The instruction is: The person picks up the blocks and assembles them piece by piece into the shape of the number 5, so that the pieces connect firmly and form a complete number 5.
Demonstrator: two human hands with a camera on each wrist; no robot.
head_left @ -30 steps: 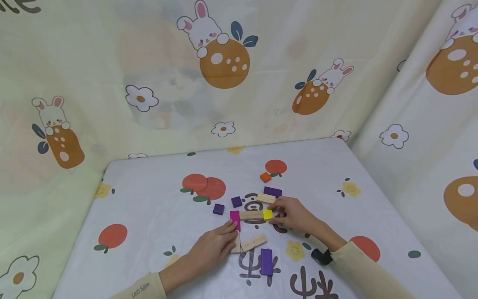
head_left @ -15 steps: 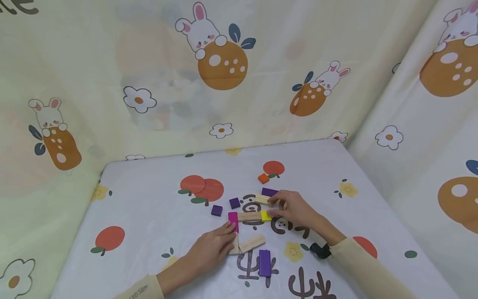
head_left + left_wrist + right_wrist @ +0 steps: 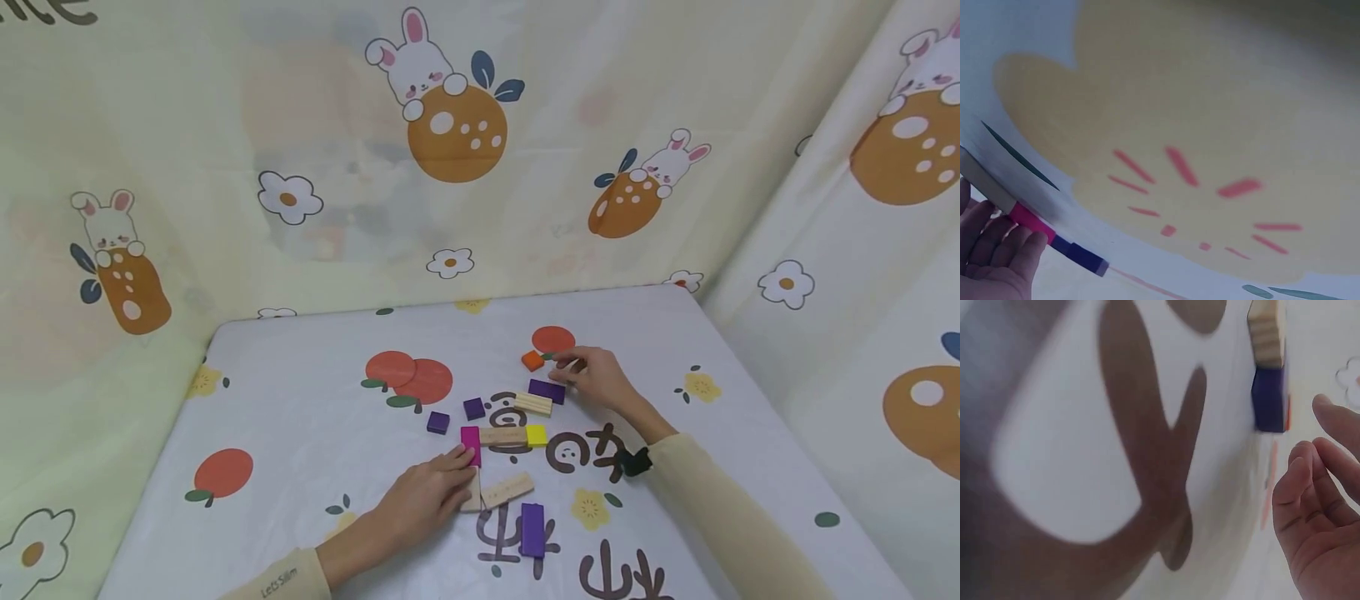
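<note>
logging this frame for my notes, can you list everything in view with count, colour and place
orange block: 1, orange, far side, by the right fingertips
purple blocks: 4; long one under the right hand, two small cubes left of centre, long one nearest the person
plain wooden blocks: 4, natural;, one partly under the left hand
magenta block: 1, at the left fingertips
yellow block: 1, right end of the middle wooden block
tablecloth: 1, white, fruit print
curtain: cream, bunny print, behind and right
left hand: touches the magenta block
right hand: loosely curled, holds nothing
</note>
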